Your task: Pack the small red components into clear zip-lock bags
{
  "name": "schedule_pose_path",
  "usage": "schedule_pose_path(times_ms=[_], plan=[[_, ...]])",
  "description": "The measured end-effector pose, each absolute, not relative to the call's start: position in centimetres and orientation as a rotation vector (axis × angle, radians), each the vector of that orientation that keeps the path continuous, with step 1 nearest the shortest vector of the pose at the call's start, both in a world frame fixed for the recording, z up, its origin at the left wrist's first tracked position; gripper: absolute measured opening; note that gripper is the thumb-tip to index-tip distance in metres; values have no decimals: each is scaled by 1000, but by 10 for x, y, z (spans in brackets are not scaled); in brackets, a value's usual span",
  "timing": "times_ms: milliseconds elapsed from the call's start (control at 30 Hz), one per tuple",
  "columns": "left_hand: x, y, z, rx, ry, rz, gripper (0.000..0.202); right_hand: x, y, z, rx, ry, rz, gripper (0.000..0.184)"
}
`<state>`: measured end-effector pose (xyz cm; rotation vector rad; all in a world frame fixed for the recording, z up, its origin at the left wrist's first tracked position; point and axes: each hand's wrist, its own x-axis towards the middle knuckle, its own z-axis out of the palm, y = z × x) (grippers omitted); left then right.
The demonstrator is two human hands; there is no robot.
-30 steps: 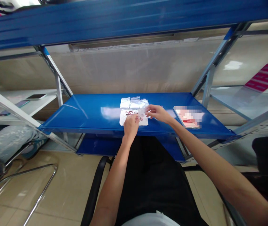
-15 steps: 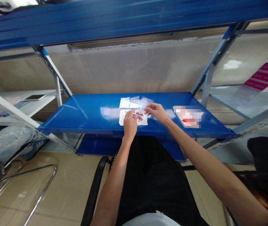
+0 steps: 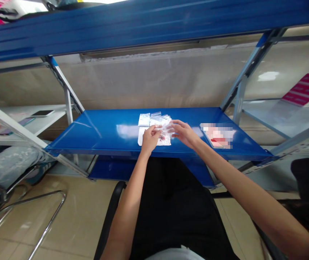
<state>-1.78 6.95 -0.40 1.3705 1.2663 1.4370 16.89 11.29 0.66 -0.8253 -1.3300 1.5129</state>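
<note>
The left hand (image 3: 150, 140) was closed on a clear plastic bag (image 3: 163, 126) above a white sheet (image 3: 145, 139) on the blue shelf (image 3: 94, 131). The right hand (image 3: 183, 133) was half open beside it, its grip unclear. A slipping bag could scatter the small red pieces (image 3: 162, 138).

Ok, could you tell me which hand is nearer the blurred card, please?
Right. The right hand is just left of the blurred card, not touching it; the left hand is farther left.
</note>
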Motion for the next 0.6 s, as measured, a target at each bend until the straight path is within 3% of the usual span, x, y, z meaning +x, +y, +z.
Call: schedule_pose_path(times_ms=[200,300,467,600], plan=[[-26,98,21,1571,1219,1050,28,193,125,16,-963,-1549,1428,45],[-19,114,28,1549,1322,1104,31,198,132,16,-1068,-1636,1397,41],[-3,127,16,1333,1354,1106,70,197,156,1,-1117,-1436,1286,41],[4,144,6,1398,1439,1085,72,192,184,-8,-1161,-1435,1149,29]])
